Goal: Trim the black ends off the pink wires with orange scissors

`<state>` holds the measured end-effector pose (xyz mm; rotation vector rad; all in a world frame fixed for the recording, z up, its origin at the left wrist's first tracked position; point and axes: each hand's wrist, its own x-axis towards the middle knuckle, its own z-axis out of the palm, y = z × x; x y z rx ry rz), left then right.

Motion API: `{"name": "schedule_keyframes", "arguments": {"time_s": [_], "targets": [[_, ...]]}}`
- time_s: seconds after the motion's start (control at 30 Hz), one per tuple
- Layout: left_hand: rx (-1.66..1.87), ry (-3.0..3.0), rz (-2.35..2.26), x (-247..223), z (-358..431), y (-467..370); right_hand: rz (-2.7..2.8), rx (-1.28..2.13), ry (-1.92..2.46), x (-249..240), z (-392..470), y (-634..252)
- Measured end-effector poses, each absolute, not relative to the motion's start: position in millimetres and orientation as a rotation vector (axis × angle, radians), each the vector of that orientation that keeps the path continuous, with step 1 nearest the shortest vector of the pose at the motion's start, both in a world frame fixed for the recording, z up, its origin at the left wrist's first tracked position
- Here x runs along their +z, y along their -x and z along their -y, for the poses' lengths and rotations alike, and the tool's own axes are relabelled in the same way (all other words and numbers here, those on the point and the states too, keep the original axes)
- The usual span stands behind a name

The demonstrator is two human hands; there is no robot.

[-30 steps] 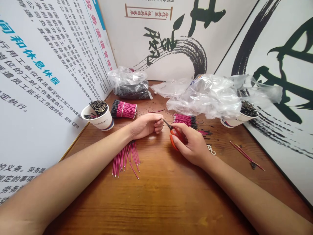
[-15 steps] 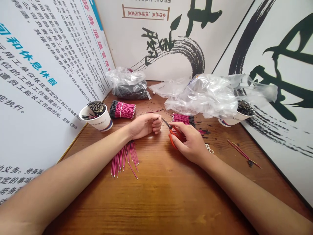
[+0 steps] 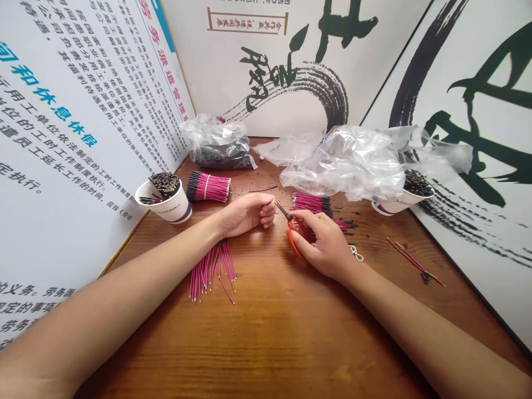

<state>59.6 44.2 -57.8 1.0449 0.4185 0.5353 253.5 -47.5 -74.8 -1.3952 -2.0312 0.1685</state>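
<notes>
My right hand [image 3: 322, 238] is wrapped round red-handled scissors [image 3: 297, 235], whose dark blades point left toward my left fingertips. Closed in a pinch, my left hand [image 3: 253, 213] meets the blade tips; whatever it holds is too small to make out. Loose pink wires [image 3: 213, 271] with bare tips lie spread under my left wrist. Behind my right hand rests a pile of pink wires with black ends [image 3: 311, 203]. A tied bundle of pink and black wires [image 3: 209, 187] lies behind my left forearm.
Paper cups of black-ended pieces stand at left [image 3: 177, 209] and right [image 3: 390, 206]. Clear plastic bags [image 3: 344, 160] and a bag with dark contents [image 3: 222, 152] lie at the back. White string [image 3: 356, 253] and a few loose wires [image 3: 415, 261] are on the right. Panels enclose the table [image 3: 266, 343].
The scissors' handles have spread slightly in my right hand, and the blades have shifted a little. My left hand stays almost still.
</notes>
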Motion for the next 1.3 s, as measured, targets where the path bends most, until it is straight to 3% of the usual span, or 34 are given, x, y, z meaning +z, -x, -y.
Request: {"name": "schedule_keyframes", "arguments": {"time_s": [1.3], "targets": [[0.547, -1.028, -0.442, -58.1, -43.1, -59.8, 2.077, 0.161, 1.361, -74.9, 47.4, -254.0]]}}
